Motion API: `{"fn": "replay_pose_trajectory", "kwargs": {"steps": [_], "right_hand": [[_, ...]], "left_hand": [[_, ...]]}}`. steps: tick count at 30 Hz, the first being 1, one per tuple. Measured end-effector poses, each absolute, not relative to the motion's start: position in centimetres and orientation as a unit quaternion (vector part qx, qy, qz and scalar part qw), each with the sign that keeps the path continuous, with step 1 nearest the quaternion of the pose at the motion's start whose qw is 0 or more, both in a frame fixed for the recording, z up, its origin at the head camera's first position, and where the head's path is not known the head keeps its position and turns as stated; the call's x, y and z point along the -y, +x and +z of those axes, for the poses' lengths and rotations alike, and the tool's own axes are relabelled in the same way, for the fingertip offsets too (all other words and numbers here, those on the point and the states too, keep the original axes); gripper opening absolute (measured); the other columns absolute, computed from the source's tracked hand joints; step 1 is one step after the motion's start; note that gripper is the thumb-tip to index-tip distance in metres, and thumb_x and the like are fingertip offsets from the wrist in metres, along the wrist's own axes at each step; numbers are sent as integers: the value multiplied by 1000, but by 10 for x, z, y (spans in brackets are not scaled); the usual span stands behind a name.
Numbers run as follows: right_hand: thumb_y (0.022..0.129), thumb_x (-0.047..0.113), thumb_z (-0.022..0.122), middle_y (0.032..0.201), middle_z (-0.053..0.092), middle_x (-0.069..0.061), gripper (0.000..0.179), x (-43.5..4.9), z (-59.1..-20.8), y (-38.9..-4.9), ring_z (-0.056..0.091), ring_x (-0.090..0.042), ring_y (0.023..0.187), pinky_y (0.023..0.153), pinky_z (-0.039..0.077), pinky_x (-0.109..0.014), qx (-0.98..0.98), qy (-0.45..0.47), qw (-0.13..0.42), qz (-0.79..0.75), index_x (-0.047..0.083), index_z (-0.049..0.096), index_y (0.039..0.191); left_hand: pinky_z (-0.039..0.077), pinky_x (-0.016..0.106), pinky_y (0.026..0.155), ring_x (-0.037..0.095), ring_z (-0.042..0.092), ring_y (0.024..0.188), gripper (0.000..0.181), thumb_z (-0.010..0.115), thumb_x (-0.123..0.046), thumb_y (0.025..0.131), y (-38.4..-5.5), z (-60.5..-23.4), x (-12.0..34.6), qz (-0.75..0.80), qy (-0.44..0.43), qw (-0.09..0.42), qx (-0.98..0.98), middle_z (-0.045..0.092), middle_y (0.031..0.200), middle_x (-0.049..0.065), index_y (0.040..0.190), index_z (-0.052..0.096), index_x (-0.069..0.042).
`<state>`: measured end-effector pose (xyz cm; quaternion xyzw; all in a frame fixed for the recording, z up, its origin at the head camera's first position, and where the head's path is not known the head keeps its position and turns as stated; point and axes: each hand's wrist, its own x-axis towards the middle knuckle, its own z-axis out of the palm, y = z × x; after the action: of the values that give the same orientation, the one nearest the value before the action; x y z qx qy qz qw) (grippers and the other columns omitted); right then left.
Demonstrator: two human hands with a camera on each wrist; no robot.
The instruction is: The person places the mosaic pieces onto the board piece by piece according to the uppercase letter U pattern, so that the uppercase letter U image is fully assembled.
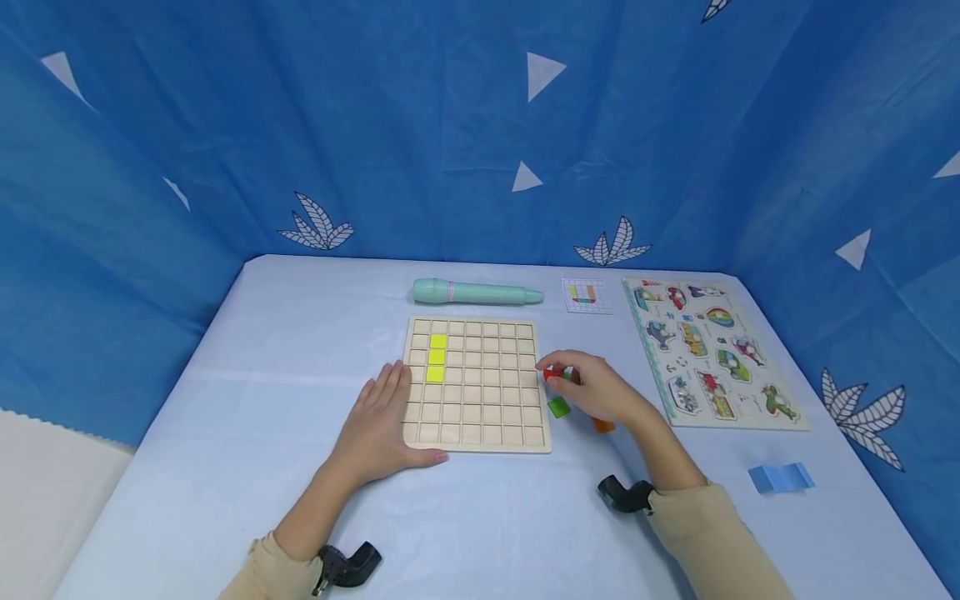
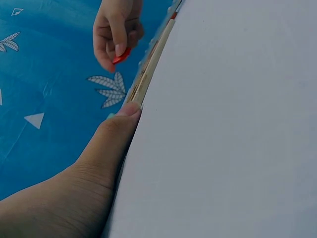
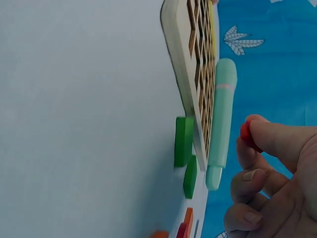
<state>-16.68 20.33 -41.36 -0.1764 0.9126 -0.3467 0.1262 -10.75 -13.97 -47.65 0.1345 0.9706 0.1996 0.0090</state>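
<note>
A square wooden grid board (image 1: 491, 410) lies on the table, with three yellow squares (image 1: 437, 357) stacked in one column near its left side. My left hand (image 1: 378, 429) rests against the board's left edge with straight fingers, the thumb along the near left corner. Between thumb and fingertip, my right hand (image 1: 596, 390) pinches a small red block (image 3: 249, 137), raised just beyond the board's right edge. Below that hand, green blocks (image 3: 184, 142) lie on the table beside the board. An orange block (image 1: 602, 425) is partly hidden under the right hand, with another red piece (image 3: 183, 230) nearby.
Behind the board lies a mint-green pen-shaped tube (image 1: 480, 292). A small pattern card (image 1: 587, 296) is to its right. A picture puzzle board (image 1: 712, 354) covers the far right, with a folded blue piece (image 1: 781, 478) in front. Blue patterned cloth (image 1: 450, 125) stands behind the table.
</note>
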Motion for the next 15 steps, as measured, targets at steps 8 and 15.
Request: {"fn": "replay_pose_trajectory", "kwargs": {"steps": [8, 15], "right_hand": [[96, 20, 66, 96, 63, 1, 20, -185, -413, -173, 49, -21, 65, 49, 39, -25, -904, -184, 135, -362, 20, 67, 116], [94, 24, 69, 97, 65, 4, 23, -168, -408, -179, 52, -21, 71, 55, 42, -28, -899, -197, 143, -363, 19, 68, 116]], "left_hand": [[13, 54, 125, 33, 7, 156, 141, 66, -88, 59, -107, -475, 139, 197, 135, 11, -971, 11, 167, 16, 157, 16, 1], [13, 54, 125, 32, 7, 156, 141, 66, -88, 60, -106, -475, 139, 196, 133, 12, -972, 11, 167, 16, 158, 15, 1]]}}
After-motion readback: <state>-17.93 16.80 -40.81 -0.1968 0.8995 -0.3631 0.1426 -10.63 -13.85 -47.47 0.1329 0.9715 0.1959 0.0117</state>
